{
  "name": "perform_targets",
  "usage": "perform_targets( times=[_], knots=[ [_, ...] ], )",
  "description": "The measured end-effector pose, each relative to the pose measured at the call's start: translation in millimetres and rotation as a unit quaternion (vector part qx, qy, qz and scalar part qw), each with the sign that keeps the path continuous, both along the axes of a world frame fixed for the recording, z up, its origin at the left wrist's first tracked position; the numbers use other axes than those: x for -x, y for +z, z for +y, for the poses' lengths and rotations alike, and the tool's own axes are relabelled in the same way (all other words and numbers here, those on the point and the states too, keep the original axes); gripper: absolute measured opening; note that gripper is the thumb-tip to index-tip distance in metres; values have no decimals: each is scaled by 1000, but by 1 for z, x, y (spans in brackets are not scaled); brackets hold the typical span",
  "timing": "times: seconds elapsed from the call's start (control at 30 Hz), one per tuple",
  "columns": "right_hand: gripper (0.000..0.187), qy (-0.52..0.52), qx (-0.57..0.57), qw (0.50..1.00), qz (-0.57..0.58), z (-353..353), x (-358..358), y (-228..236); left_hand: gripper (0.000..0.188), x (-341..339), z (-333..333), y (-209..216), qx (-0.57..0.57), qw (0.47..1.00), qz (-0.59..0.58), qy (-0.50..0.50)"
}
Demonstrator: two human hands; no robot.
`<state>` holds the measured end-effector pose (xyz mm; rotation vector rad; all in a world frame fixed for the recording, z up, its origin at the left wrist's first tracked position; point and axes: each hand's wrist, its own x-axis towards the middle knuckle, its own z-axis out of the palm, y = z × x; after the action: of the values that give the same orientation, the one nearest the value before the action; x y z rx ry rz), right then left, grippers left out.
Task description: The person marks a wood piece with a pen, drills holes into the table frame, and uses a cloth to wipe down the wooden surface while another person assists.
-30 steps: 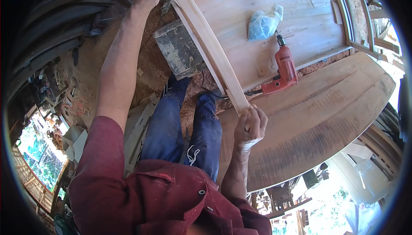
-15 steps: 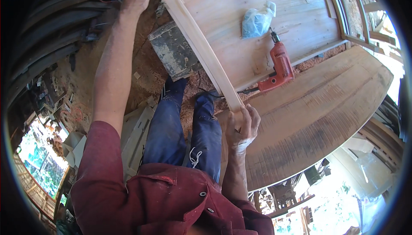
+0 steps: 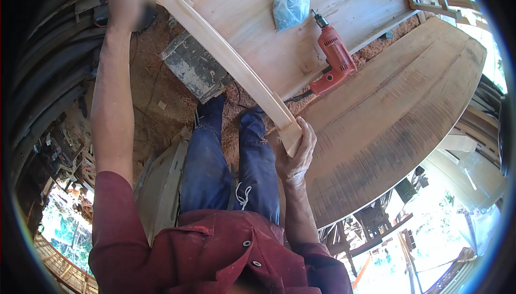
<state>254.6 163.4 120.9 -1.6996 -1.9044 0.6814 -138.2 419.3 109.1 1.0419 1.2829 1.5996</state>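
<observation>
A long pale wooden frame piece point(image 3: 226, 57), with short cross blocks at its ends, slants across the space in front of me. At its far upper-left end is my left hand point(image 3: 129, 4), partly blurred, closed around the wood near the corner. My right hand point(image 3: 298, 154) is closed on the near end block, fingers wrapped over its right side. Beyond the piece lies a large pale wooden panel point(image 3: 355, 4) with raised edges. A red electric drill point(image 3: 337, 60) rests at that panel's near edge, its bit pointing toward a tied clear plastic bag point(image 3: 292, 8) with bluish contents.
A big curved brown wooden board point(image 3: 387, 127) fills the right side. Under the frame piece sits a paint-stained box point(image 3: 196, 65) on a floor point(image 3: 148, 106) strewn with shavings. Dark stacked boards point(image 3: 45, 68) line the left. The drill's cord runs behind the frame piece.
Both hands and the frame piece have shifted left in the view. The piece has tilted, so more of its near end block shows, and my right fingers wrap further around it.
</observation>
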Motion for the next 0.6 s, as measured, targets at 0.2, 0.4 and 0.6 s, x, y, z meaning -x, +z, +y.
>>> perform_targets(
  times=[0.2, 0.4, 0.6],
  knots=[
    [81, -9, 23, 1000, -15, 4, 3, 5, 15, -5, -3, 2, 9, 999, 3, 30],
    [76, -2, 23, 1000, -13, 5, 6, 9, 16, -2, 2, 1, -3, 1000, 7, 5],
    [74, -15, 8, 1000, -5, 0, 3, 4, 22, 12, -11, -8, 45, 999, 13, 15]
  ],
)
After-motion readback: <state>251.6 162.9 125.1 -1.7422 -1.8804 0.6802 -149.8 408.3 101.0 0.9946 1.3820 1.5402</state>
